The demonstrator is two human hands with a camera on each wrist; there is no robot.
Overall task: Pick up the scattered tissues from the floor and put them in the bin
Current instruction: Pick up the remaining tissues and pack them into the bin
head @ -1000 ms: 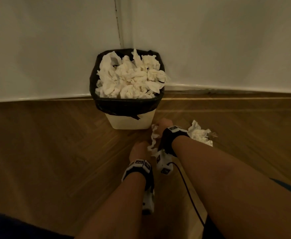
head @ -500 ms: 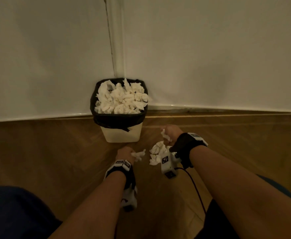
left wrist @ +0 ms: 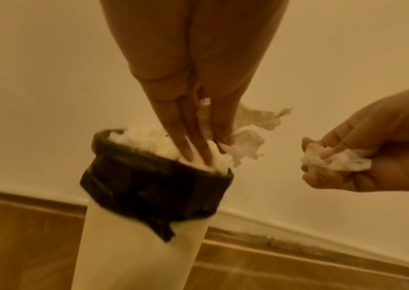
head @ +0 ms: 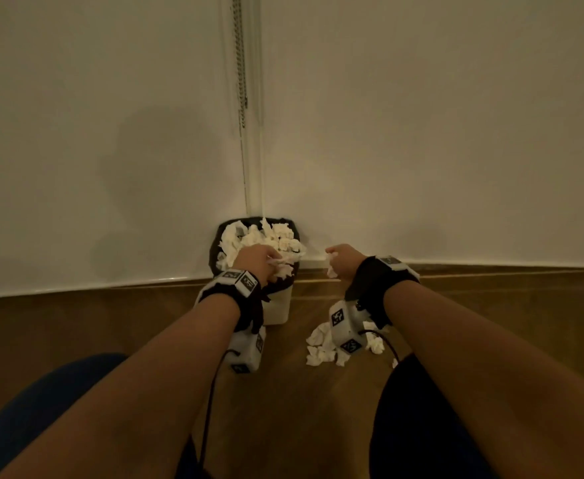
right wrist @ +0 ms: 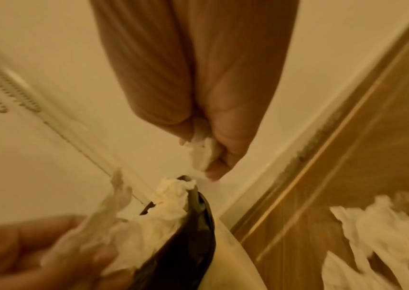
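Note:
A white bin (head: 276, 307) (left wrist: 134, 251) with a black liner (left wrist: 153, 188) stands in the wall corner, heaped with crumpled white tissues (head: 270, 236). My left hand (head: 257, 262) (left wrist: 198, 141) is over the bin's near rim, pinching a tissue (left wrist: 243, 146) between thumb and fingers while the fingertips touch the heap. My right hand (head: 340, 262) (right wrist: 207, 151) hovers to the right of the bin, fingers curled round another crumpled tissue (left wrist: 335, 162) (right wrist: 202, 155). Several loose tissues (head: 321, 347) (right wrist: 382, 229) lie on the floor, partly hidden by the right wrist camera.
White walls (head: 422, 133) meet behind the bin, with a beaded chain (head: 240, 63) hanging in the corner. Wooden parquet floor (head: 93, 323) spreads to both sides. My knees (head: 42, 409) fill the bottom corners.
Both hands rose from the floor, each carrying a tissue. The left has moved over the bin; the right has lifted beside it. The head view tilted up.

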